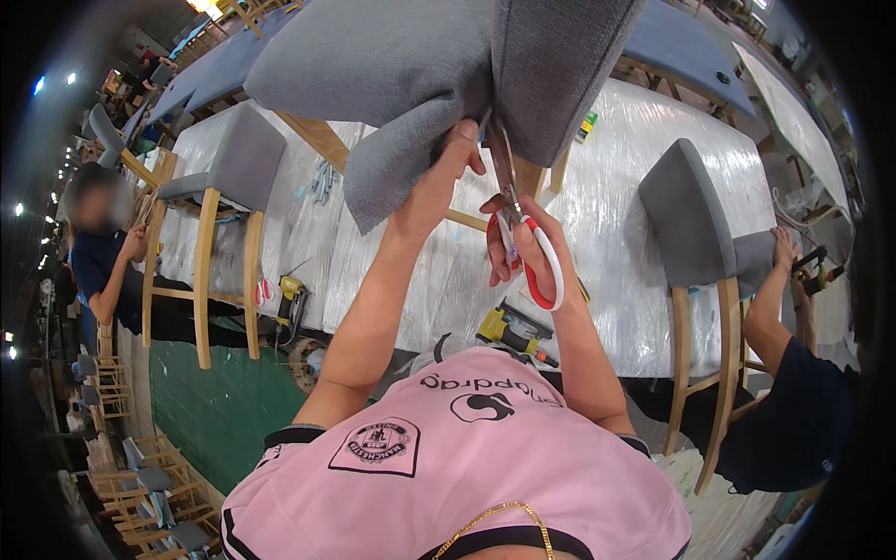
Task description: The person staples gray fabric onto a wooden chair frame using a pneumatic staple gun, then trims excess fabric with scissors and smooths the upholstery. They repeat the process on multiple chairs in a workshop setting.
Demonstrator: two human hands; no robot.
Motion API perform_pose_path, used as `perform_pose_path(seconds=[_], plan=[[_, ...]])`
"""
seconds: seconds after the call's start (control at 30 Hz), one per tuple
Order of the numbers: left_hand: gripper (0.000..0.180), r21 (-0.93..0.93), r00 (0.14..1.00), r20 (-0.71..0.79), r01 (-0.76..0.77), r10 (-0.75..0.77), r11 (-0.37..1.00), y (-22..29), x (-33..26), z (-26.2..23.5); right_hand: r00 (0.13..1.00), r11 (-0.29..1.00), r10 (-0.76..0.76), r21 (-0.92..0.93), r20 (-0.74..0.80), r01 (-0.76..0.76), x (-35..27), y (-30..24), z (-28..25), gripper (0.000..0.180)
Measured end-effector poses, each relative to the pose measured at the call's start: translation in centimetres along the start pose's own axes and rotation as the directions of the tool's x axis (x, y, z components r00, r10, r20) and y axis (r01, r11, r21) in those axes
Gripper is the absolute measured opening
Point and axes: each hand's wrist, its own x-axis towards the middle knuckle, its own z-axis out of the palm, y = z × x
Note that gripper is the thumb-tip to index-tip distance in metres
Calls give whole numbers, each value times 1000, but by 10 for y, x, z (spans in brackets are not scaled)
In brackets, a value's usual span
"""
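Observation:
My left hand [450, 166] pinches a hanging flap of grey upholstery fabric [397, 173] on a grey padded chair [439, 65] lying upside down in front of me. Red-and-white-handled scissors [528, 257] are gripped in my right hand [516, 245], fingers through the loops. Their blades [502, 163] point up into the fold where the flap meets the chair's back panel. Both forearms rise from my pink shirt at the bottom.
A long table wrapped in clear plastic [616, 177] carries a yellow staple gun [509, 329] and another [291, 291]. Upholstered wooden chairs stand at left [224, 187] and right [691, 233]. One person works at left [103, 271], another at right [793, 392]. Chair frames are stacked lower left.

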Motion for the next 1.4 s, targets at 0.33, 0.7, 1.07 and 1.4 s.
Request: perform_pose_path(seconds=[0.33, 0.7, 1.07, 1.4], plan=[[39, 135, 998, 5, -67, 67, 989, 0, 1, 2, 991, 992, -120, 25, -56, 121, 13, 13, 9, 53], [31, 46, 993, 12, -120, 119, 992, -6, 4, -2, 999, 997, -35, 74, -30, 37, 17, 0, 16, 31], [35, -9, 995, 66, -73, 73, 997, 4, 6, -8, 998, 998, 3, -57, -61, -6, 22, -2, 13, 30], [48, 283, 965, 120, -257, 232, 924, -2, 11, -13, 994, 997, -69, -34, 88, 72, 18, 6, -6, 81]])
